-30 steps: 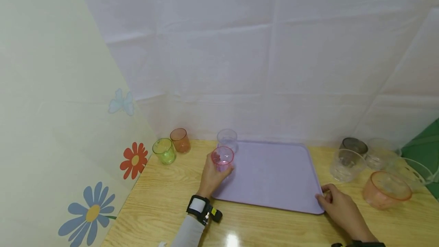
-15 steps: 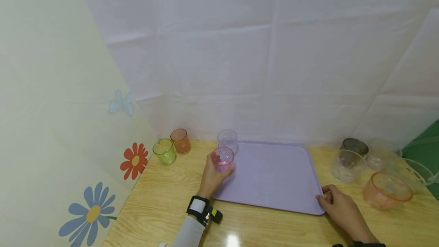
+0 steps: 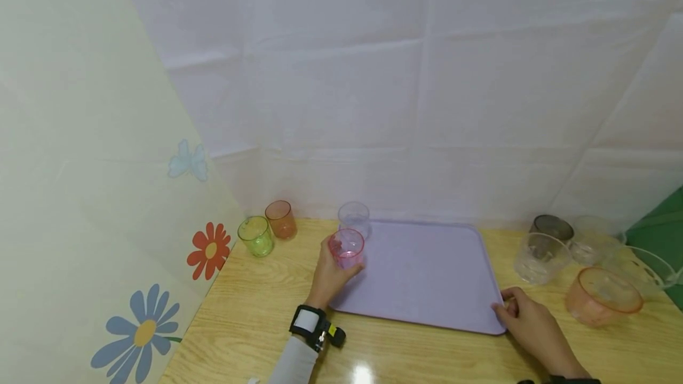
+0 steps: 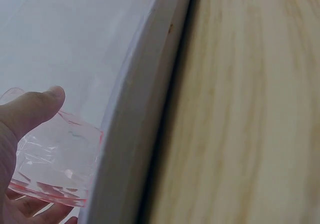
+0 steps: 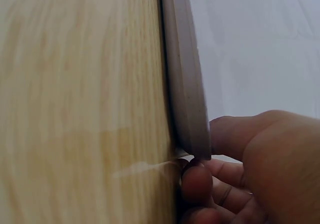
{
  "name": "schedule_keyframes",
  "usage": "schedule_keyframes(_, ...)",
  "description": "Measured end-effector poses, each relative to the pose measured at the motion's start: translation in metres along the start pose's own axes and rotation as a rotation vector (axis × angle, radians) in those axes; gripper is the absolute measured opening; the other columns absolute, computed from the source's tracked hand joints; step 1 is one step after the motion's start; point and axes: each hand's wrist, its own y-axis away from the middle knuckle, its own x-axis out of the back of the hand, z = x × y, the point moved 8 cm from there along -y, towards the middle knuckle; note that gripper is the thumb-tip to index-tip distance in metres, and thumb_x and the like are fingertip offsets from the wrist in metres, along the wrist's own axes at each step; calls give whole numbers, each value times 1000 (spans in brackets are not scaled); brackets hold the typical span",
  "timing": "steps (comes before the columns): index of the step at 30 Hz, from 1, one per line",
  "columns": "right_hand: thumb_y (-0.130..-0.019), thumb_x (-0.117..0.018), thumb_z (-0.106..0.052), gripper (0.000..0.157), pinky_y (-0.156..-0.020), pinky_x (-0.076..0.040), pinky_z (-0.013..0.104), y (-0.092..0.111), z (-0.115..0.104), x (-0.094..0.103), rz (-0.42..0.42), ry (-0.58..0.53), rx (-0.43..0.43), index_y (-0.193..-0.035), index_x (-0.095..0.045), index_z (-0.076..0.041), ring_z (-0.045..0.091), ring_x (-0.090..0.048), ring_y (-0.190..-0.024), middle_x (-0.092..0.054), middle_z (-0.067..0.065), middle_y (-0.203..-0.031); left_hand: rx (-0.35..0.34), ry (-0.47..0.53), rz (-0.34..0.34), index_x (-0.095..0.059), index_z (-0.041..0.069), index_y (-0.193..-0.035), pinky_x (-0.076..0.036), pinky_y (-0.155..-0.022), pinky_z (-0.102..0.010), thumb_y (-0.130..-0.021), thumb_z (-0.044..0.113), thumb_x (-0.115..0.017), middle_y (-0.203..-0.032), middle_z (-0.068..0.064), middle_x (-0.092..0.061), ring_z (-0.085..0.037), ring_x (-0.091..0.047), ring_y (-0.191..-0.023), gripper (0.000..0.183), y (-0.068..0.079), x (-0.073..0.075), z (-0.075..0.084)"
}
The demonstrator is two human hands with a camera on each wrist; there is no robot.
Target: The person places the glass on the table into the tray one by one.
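Note:
My left hand point(image 3: 329, 277) grips a clear pink cup point(image 3: 348, 249) with a red rim, upright at the left part of a lavender tray point(image 3: 421, 277). In the left wrist view the thumb lies across the pink cup point(image 4: 55, 159) and the other fingers reach round its far side. A clear cup point(image 3: 354, 218) stands just behind it at the tray's back left corner. My right hand point(image 3: 533, 325) pinches the tray's front right corner. In the right wrist view the tray's edge point(image 5: 187, 73) passes between its thumb and curled fingers.
Left of the tray stand a green cup point(image 3: 257, 239) and an orange cup point(image 3: 281, 221). On the right are a dark cup point(image 3: 552, 227), a clear cup point(image 3: 539, 265), an orange bowl point(image 3: 600, 301) and other clear ware point(image 3: 645, 268). A white sheet point(image 3: 341, 88) hangs behind the table.

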Motion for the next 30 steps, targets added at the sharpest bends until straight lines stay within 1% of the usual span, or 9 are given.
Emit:
schedule_keyframes(5,-102,-68,-24,38,-61,-40,27,0,1,0,16,-1,7,-120,-61,9,6,-48,-65,-58,-1,-80,27,-7,-12,-33,-3,-155,-44,-117,-58,-75,18,-96,-149,-31,-54,-44,-56,-139,104,1,4,1)
schedule_keyframes(9,-102,-69,-23,37,-61,-40,27,0,2,-1,23,0,12,-119,-61,8,6,-47,-65,-58,-1,-79,42,-24,-13,-31,-2,-158,-45,-115,-59,-76,23,-96,-150,-31,-52,-44,-55,-139,108,2,9,2)
schedule_keyframes(15,-102,-69,-23,37,-61,-40,27,0,2,-1,23,4,16,-119,-61,9,7,-48,-65,-58,-1,-79,25,-28,-10,-31,-2,-159,-43,-116,-61,-75,27,-96,-149,-28,-51,-42,-53,-139,110,3,17,8)
schedule_keyframes(19,-102,-69,-23,37,-61,-41,27,0,2,0,21,5,18,-119,-61,9,7,-48,-65,-58,-1,-79,4,-55,0,-32,-4,-158,-43,-115,-63,-75,28,-96,-147,-28,-53,-43,-54,-138,110,5,22,13)
schedule_keyframes(22,-101,-69,-22,36,-61,-40,27,0,2,0,32,4,25,-118,-61,8,6,-47,-64,-58,-1,-78,11,-63,12,-34,-4,-157,-44,-115,-62,-79,31,-95,-148,-27,-53,-42,-53,-139,105,6,26,14)
schedule_keyframes(23,-101,-70,-22,35,-60,-40,27,1,2,0,39,4,29,-118,-62,8,5,-47,-64,-58,-1,-78,22,-56,15,-35,-4,-157,-43,-116,-61,-81,32,-93,-149,-25,-53,-41,-53,-140,103,6,28,13)
schedule_keyframes(26,-101,-70,-21,35,-60,-40,27,1,2,0,45,3,31,-118,-62,8,6,-47,-63,-58,-1,-77,27,-33,38,-38,-4,-154,-42,-117,-58,-87,35,-89,-149,-23,-54,-39,-52,-142,93,5,35,14)
schedule_keyframes(30,-100,-70,-21,35,-60,-40,27,0,1,1,47,7,33,-118,-62,8,6,-48,-64,-58,-1,-77,-22,-25,79,-45,-5,-148,-44,-115,-58,-94,30,-81,-144,-24,-57,-40,-54,-139,75,1,47,20)
